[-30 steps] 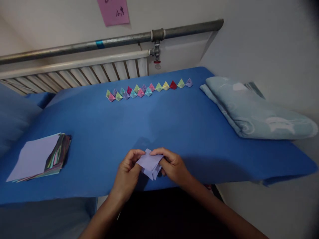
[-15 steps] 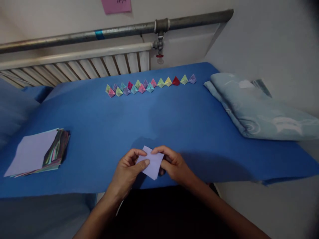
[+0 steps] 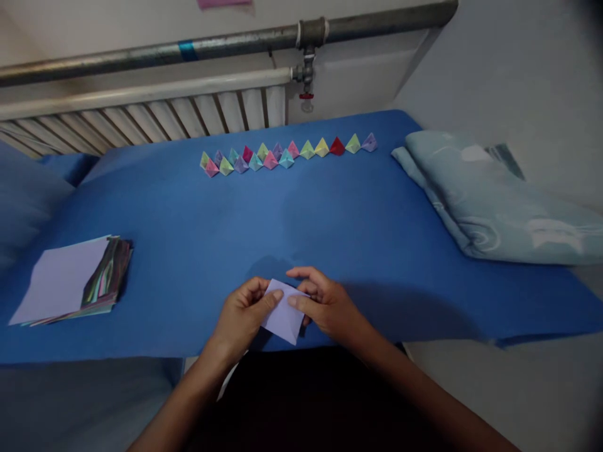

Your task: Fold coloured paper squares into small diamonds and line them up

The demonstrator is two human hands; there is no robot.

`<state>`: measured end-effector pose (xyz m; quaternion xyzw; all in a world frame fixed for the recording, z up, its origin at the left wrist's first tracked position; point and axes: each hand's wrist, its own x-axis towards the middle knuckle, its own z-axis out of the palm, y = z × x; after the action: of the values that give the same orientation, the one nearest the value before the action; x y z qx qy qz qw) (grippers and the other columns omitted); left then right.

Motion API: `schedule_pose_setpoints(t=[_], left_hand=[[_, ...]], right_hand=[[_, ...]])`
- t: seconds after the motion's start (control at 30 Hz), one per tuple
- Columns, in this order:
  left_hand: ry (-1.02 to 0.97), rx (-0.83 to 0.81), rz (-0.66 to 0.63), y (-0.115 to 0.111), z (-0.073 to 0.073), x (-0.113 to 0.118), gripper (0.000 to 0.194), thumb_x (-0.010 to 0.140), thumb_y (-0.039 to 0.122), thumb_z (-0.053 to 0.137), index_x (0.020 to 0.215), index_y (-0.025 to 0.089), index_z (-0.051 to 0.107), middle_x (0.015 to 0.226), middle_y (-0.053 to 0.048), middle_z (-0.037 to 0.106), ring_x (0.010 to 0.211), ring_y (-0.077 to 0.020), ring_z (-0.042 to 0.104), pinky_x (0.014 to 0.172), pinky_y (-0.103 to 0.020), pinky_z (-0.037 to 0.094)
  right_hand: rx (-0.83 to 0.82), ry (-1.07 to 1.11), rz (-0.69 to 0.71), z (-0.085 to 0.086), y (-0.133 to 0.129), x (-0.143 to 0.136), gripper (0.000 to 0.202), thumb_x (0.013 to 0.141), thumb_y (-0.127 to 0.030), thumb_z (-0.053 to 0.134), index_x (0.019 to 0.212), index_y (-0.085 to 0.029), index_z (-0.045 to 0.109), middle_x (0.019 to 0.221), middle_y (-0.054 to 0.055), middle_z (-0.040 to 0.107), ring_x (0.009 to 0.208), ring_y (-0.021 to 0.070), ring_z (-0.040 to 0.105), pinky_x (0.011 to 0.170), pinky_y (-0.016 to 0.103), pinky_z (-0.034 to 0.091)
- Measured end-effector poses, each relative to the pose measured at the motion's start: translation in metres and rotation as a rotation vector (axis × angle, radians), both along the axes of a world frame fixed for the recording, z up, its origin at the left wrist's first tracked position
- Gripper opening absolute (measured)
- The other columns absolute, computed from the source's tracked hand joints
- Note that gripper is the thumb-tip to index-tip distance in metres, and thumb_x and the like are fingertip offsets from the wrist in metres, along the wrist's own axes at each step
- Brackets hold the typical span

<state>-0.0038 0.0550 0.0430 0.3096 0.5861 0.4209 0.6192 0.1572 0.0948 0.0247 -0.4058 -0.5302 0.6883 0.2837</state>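
A small folded square of lavender paper (image 3: pixel 284 320) is held between my two hands near the front edge of the blue-covered surface. My left hand (image 3: pixel 245 312) pinches its left side, thumb on top and fingers behind. On the right side, my right hand (image 3: pixel 325 304) grips the paper with the thumb on its face; the index finger is raised above the paper's edge. The paper's lower corner points toward my body. Fingers behind the paper are partly hidden.
Small folded paper pieces (image 3: pixel 270 161) in several colours line the back of the blue surface (image 3: pixel 211 232). A stack of paper sheets (image 3: pixel 66 279) lies at the left. A folded pale green blanket (image 3: pixel 490 201) is at the right. Behind are a radiator (image 3: pixel 164 119) and pipe (image 3: pixel 245 43).
My right thumb has come onto the paper's face, and my right index finger has lifted off it. The view has tilted slightly downward.
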Motion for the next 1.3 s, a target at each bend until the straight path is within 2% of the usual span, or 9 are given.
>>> schedule_pose_setpoints(t=[0.2, 0.4, 0.57, 0.63, 0.73, 0.87, 1.0, 1.2, 1.3], left_hand=[[0.050, 0.001, 0.025, 0.006, -0.006, -0.001, 0.032, 0.068, 0.043, 0.074, 0.071, 0.014, 0.060, 0.055, 0.004, 0.057, 0.046, -0.0045, 0.046, 0.046, -0.017, 0.036], [0.026, 0.001, 0.006, 0.009, -0.003, -0.004, 0.047, 0.062, 0.036, 0.077, 0.100, 0.016, 0.058, 0.056, 0.008, 0.054, 0.043, -0.0093, 0.052, 0.040, -0.021, 0.042], [0.324, 0.074, -0.032, 0.009, -0.011, -0.013, 0.031, 0.074, 0.034, 0.066, 0.099, 0.019, 0.057, 0.055, 0.008, 0.050, 0.042, -0.0083, 0.048, 0.040, -0.020, 0.039], [0.620, 0.202, -0.056, 0.007, -0.016, -0.018, 0.021, 0.080, 0.031, 0.059, 0.098, 0.020, 0.060, 0.062, 0.005, 0.056, 0.050, -0.0105, 0.054, 0.048, -0.024, 0.045], [1.011, 0.529, -0.134, 0.004, -0.020, -0.026, 0.016, 0.085, 0.021, 0.053, 0.097, 0.021, 0.063, 0.089, -0.004, 0.066, 0.082, -0.0176, 0.063, 0.075, -0.035, 0.050], [1.137, 0.818, -0.383, -0.002, -0.020, -0.030, 0.029, 0.088, 0.008, 0.043, 0.102, 0.023, 0.063, 0.107, -0.005, 0.068, 0.101, -0.0197, 0.060, 0.088, -0.040, 0.044], [1.128, 0.825, -0.550, -0.008, -0.021, -0.032, 0.034, 0.085, 0.007, 0.044, 0.111, 0.023, 0.061, 0.115, -0.005, 0.066, 0.104, -0.0199, 0.059, 0.095, -0.045, 0.038], [1.146, 0.799, -0.612, -0.010, -0.021, -0.036, 0.036, 0.082, 0.020, 0.055, 0.118, 0.022, 0.056, 0.124, -0.007, 0.062, 0.111, -0.0220, 0.056, 0.103, -0.048, 0.030], [1.139, 0.788, -0.622, -0.008, -0.021, -0.038, 0.032, 0.084, 0.024, 0.055, 0.116, 0.023, 0.057, 0.122, -0.006, 0.063, 0.111, -0.0217, 0.057, 0.104, -0.047, 0.030]], right_hand=[[0.023, -0.079, 0.010, -0.001, -0.002, 0.007, 0.016, 0.080, -0.025, 0.052, 0.095, -0.022, 0.055, 0.055, -0.009, 0.048, 0.043, 0.0077, 0.048, 0.042, 0.020, 0.039], [0.125, -0.153, -0.106, -0.005, 0.004, 0.006, 0.018, 0.081, -0.023, 0.050, 0.096, -0.024, 0.059, 0.056, -0.008, 0.048, 0.047, 0.0088, 0.050, 0.046, 0.020, 0.039], [0.352, -0.359, -0.028, -0.005, 0.007, 0.006, 0.020, 0.084, -0.018, 0.046, 0.090, -0.022, 0.065, 0.066, -0.002, 0.062, 0.059, 0.0124, 0.058, 0.058, 0.025, 0.045], [0.498, -0.467, 0.045, -0.003, 0.007, 0.006, 0.023, 0.085, -0.014, 0.045, 0.092, -0.020, 0.066, 0.080, 0.003, 0.069, 0.070, 0.0154, 0.063, 0.068, 0.029, 0.048], [0.612, -0.567, 0.133, 0.002, 0.008, 0.006, 0.026, 0.085, -0.010, 0.044, 0.098, -0.016, 0.066, 0.094, 0.009, 0.072, 0.086, 0.0193, 0.066, 0.080, 0.032, 0.048], [0.634, -0.643, 0.187, 0.004, 0.009, 0.005, 0.029, 0.085, -0.008, 0.043, 0.101, -0.016, 0.067, 0.100, 0.009, 0.072, 0.092, 0.0200, 0.066, 0.083, 0.032, 0.048], [0.624, -0.699, 0.220, 0.007, 0.010, 0.005, 0.031, 0.085, -0.006, 0.044, 0.104, -0.016, 0.067, 0.103, 0.008, 0.071, 0.094, 0.0191, 0.065, 0.086, 0.030, 0.047], [0.690, -0.943, 0.293, 0.016, 0.007, 0.010, 0.025, 0.090, -0.018, 0.046, 0.104, -0.019, 0.067, 0.090, 0.007, 0.065, 0.075, 0.0176, 0.061, 0.068, 0.029, 0.046], [0.778, -0.926, 0.256, 0.015, 0.003, 0.014, 0.024, 0.087, -0.014, 0.047, 0.100, -0.018, 0.067, 0.090, 0.008, 0.061, 0.079, 0.0179, 0.058, 0.071, 0.030, 0.046]])
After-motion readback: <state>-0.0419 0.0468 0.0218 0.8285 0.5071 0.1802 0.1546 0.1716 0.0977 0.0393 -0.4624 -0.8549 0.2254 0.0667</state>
